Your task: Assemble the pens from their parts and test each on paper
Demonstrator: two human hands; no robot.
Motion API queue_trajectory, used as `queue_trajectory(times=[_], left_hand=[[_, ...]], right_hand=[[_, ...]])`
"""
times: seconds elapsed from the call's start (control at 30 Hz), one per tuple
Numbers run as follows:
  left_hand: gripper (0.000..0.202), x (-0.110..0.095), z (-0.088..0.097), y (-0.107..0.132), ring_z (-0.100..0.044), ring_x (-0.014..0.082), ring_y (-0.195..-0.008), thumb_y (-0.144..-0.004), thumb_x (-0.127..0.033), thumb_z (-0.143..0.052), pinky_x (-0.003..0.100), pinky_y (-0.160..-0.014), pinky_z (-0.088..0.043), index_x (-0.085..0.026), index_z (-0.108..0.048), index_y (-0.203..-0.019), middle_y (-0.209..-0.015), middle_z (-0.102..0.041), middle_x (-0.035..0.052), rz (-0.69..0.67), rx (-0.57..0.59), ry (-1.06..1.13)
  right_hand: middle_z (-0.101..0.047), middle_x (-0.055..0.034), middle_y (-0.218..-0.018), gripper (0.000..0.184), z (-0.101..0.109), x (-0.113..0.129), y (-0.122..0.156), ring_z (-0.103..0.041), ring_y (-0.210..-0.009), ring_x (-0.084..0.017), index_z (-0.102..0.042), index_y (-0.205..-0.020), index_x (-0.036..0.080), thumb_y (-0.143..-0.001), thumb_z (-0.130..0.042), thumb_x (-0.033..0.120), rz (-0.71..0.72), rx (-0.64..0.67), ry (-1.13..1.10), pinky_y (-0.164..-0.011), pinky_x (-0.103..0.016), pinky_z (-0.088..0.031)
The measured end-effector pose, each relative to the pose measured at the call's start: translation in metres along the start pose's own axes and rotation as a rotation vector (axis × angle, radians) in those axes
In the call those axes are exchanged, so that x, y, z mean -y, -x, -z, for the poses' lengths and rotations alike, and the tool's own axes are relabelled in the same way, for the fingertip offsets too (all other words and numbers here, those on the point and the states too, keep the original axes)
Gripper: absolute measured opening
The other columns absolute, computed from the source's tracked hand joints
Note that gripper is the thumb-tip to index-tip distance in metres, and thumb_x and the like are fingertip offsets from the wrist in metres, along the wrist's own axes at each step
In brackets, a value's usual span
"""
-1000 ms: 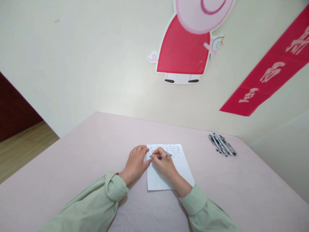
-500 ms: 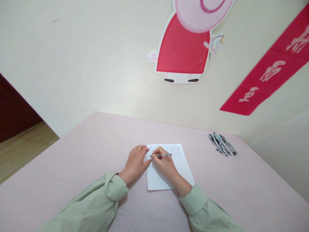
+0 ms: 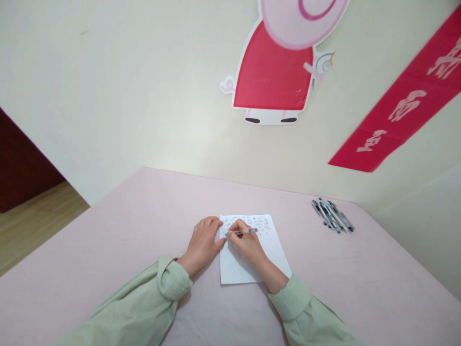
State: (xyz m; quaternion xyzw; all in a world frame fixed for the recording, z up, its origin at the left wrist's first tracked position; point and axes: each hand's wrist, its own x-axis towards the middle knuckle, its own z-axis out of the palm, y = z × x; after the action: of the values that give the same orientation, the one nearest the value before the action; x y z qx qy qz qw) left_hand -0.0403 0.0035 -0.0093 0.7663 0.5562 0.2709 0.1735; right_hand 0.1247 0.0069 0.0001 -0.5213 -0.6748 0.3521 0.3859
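Observation:
A white sheet of paper lies on the pink-covered surface, its upper part filled with rows of small dark handwriting. My right hand rests on the sheet with its fingers closed round a slim, clear-barrelled pen. The pen's tip points left, at the paper near its left side. At the sheet's left edge lies my left hand, fingers spread and flat, with fingertips and thumb touching the paper's margin. Part of the writing is hidden behind my right hand.
Several pens lie in a bundle toward the back right of the pink surface. Behind it rises a pale wall with a red-dressed cartoon pig cutout and a red banner. Wooden floor shows at the left.
My right hand and the pen have shifted very slightly to the right on the sheet. My left hand stays in place at the paper's edge.

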Motion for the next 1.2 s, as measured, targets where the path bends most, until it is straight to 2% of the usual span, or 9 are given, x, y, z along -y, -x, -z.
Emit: queue_trajectory(times=[0.43, 1.2], left_hand=[[0.036, -0.0049, 0.0033, 0.0004, -0.049, 0.0261, -0.115, -0.075, -0.020, -0.067, 0.041, -0.100, -0.036, -0.021, -0.056, -0.109, -0.120, -0.057, 0.0087, 0.002, 0.001, -0.014], [0.036, -0.0043, 0.0024, 0.0008, -0.049, 0.0260, -0.115, -0.075, -0.019, -0.068, 0.041, -0.099, -0.037, -0.020, -0.056, -0.109, -0.119, -0.057, 0.0085, -0.006, -0.019, -0.025]], right_hand=[[-0.054, 0.0032, -0.068, 0.007, 0.0007, -0.0007, -0.0006, -0.051, -0.064, -0.015, -0.054, -0.075, 0.021, -0.079, -0.051, 0.026, -0.001, -0.025, -0.028, -0.063, -0.025, -0.039], [-0.052, 0.0039, -0.064, 0.007, 0.0014, -0.0010, -0.0003, -0.050, -0.062, -0.015, -0.051, -0.071, 0.022, -0.078, -0.051, 0.024, -0.005, -0.026, 0.003, -0.061, -0.026, -0.037]])
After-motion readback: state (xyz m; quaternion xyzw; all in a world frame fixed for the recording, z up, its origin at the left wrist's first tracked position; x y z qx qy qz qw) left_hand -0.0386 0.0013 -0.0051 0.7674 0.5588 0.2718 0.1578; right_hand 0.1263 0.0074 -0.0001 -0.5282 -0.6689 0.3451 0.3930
